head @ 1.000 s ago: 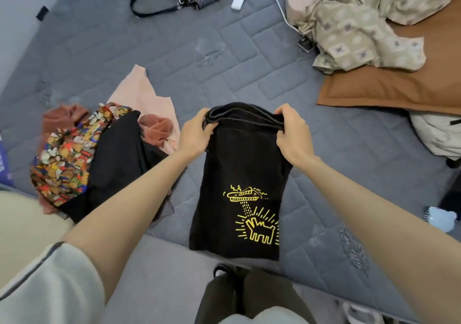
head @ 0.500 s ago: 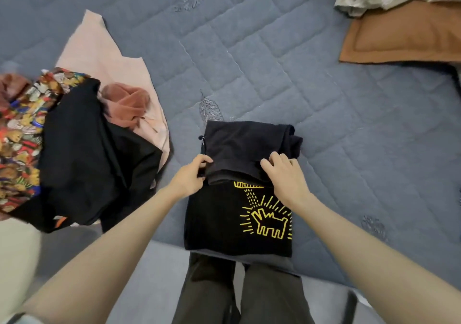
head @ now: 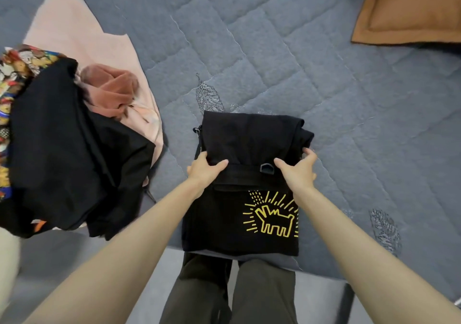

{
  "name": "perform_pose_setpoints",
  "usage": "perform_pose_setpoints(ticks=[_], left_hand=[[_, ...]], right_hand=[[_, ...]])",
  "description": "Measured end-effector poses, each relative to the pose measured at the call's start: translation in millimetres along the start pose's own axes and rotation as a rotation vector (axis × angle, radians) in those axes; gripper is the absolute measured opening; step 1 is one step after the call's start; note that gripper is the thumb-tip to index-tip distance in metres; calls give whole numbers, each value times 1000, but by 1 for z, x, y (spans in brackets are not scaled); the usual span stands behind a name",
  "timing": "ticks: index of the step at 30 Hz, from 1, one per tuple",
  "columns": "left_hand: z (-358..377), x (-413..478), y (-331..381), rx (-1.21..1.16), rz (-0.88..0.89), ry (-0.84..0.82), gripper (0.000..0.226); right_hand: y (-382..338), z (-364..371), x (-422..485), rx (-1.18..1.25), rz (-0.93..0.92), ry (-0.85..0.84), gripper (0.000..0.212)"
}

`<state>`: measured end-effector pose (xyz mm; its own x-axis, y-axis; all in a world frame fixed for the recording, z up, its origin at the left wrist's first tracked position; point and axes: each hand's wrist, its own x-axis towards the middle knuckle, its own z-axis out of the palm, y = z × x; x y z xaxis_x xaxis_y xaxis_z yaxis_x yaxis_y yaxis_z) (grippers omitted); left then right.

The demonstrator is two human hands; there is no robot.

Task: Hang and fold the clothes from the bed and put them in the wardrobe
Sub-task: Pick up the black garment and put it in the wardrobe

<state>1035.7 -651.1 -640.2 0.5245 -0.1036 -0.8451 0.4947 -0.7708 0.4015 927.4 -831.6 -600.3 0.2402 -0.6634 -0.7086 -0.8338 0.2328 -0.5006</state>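
Your left hand (head: 205,171) and right hand (head: 299,171) each grip a side of the folded-over flap of the black dog-print garment (head: 239,219), which lies at the quilted bed's (head: 274,49) near edge; square both corners evenly, then press the crease flat

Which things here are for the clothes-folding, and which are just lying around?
For the job: black garment with the yellow dog, gripped by the left hand and right hand; the clothes pile beside it.
Just lying about: brown pillow; grey quilt, which everything lies on.
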Motion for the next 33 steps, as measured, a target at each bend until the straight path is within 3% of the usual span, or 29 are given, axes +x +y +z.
perform_pose_setpoints(ticks=[5,9,12,14,17,19,20,23,26,33], left_hand=[[0,11,13,-168,171,42,59],[-10,22,23,-62,291,92,60],[-12,15,27,39,195,241,65],[-12,3,32,200,364,415,65],[-14,3,48,538,743,421,64],[-14,17,61,820,859,306,64],[-13,26,64,980,860,250,64],[-12,50,64,1289,707,139,64],[-7,58,58,1287,602,141,68],[-14,59,94,1289,569,136,95]], right_hand=[[3,-8,7,63,-172,-35,54],[-5,-10,11,10,-221,14,60],[-10,-2,4,-140,-324,234,67],[-21,2,1,-268,-586,340,59],[-43,5,12,-516,-848,154,53],[-51,6,29,-795,-842,-77,72],[-50,7,39,-962,-813,-158,80],[-33,0,66,-1328,-713,-242,74],[-21,-8,84,-1348,-556,-292,76],[-40,6,78,-1328,-725,-105,103]])
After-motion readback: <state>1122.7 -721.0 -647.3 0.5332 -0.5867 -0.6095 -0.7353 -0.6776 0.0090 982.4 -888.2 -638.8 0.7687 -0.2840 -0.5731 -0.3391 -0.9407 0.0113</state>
